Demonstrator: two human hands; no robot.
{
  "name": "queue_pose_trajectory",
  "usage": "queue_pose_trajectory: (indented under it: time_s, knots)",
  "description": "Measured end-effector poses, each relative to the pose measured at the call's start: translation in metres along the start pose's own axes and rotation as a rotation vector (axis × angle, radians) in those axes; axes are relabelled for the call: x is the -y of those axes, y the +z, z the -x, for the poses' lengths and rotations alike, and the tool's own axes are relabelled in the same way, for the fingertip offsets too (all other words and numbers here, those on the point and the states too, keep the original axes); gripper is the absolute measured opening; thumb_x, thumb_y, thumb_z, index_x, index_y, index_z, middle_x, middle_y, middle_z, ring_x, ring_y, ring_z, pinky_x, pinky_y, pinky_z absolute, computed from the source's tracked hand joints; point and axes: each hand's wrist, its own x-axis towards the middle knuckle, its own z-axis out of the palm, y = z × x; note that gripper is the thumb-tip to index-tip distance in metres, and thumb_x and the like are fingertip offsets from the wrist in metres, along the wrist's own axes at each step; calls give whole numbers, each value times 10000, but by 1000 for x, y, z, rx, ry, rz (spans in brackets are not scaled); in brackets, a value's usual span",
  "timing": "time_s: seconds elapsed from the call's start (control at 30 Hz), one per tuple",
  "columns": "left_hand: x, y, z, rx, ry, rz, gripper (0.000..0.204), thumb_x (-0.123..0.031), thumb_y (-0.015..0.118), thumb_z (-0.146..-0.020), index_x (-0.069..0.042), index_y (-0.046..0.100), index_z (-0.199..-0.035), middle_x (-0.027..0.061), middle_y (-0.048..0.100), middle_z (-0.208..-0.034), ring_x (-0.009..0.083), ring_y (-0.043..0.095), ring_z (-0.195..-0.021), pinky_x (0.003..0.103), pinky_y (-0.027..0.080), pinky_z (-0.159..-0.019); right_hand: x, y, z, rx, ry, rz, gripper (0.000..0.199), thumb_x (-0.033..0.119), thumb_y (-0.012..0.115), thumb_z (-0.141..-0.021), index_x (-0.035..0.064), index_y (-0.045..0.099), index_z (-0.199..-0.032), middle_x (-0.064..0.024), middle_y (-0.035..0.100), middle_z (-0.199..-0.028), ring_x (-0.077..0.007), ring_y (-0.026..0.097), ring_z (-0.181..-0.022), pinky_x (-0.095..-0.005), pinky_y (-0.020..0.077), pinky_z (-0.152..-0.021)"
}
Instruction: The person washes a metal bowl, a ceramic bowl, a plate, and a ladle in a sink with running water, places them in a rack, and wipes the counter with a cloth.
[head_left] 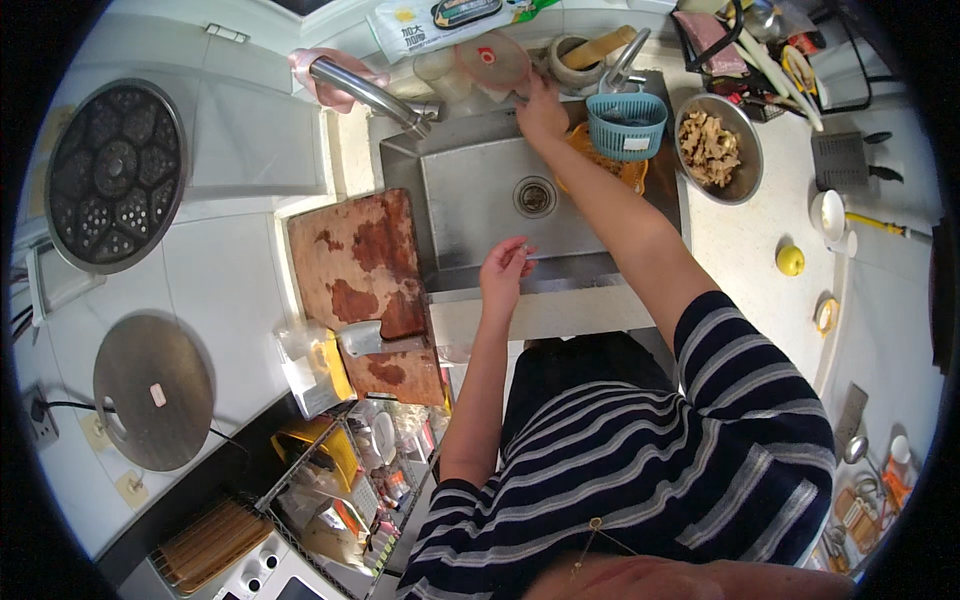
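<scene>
My right hand (pixel 543 112) reaches across the sink (pixel 470 200) to its back edge. Its fingers are bent at the lower rim of a round, translucent pinkish lid (pixel 492 62) with a red mark; what they grip is hidden. Over the sink's front edge, my left hand (pixel 507 264) hangs with loosely curled fingers, slightly apart, and I make out nothing held in it. Beside my right forearm, a blue plastic basket (pixel 627 125) sits above an orange-yellow basket (pixel 583 165) at the sink's right side.
Left of the sink, a cleaver (pixel 362 340) lies on a wet wooden cutting board (pixel 340 235). A steel faucet (pixel 370 95) leans over the back left. To the right are a metal bowl (pixel 752 130) of pale brown pieces and a yellow-green apple (pixel 790 261). A stone mortar (pixel 572 72) stands behind.
</scene>
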Motion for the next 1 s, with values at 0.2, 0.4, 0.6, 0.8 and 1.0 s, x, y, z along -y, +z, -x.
queue_pose_trajectory:
  time_s: [0.2,0.4,0.6,0.8,1.0]
  knots:
    - [-30,19,-37,93,-20,41,279,-195,576,-998,-28,616,-1217,75,697,-1055,124,640,-814,260,526,-736,-20,-15,-28,123,151,55,367,301,691,-811,80,630,-1097,-162,681,-1057,-379,651,-956,-465,529,-777]
    - [-73,49,-126,112,50,72,527,-403,558,-996,-31,506,-1366,101,576,-1319,188,558,-1135,355,451,-980,-17,-21,-11,-156,221,-180,411,349,661,-803,-9,634,-1005,-232,686,-936,-408,650,-882,-432,518,-769]
    - [-118,69,-209,201,117,283,761,-510,519,-988,-23,265,-1515,115,322,-1556,294,293,-1436,436,248,-1151,-3,-21,32,-253,276,-980,199,110,658,-888,3,505,-956,-67,592,-785,-126,598,-571,-283,471,-479]
    - [-118,68,-225,214,81,230,743,-500,547,-977,-27,302,-1495,122,358,-1542,268,347,-1411,424,300,-1124,-11,-27,98,-334,172,-951,189,114,645,-929,74,479,-1011,-11,563,-800,-64,505,-597,-215,403,-500]
    - [-100,20,-207,64,143,377,530,-320,533,-1014,-20,397,-1429,138,465,-1449,229,462,-1313,386,380,-1066,6,-26,125,-31,130,-840,160,72,687,-886,36,562,-980,32,558,-825,-40,499,-720,-219,419,-631]
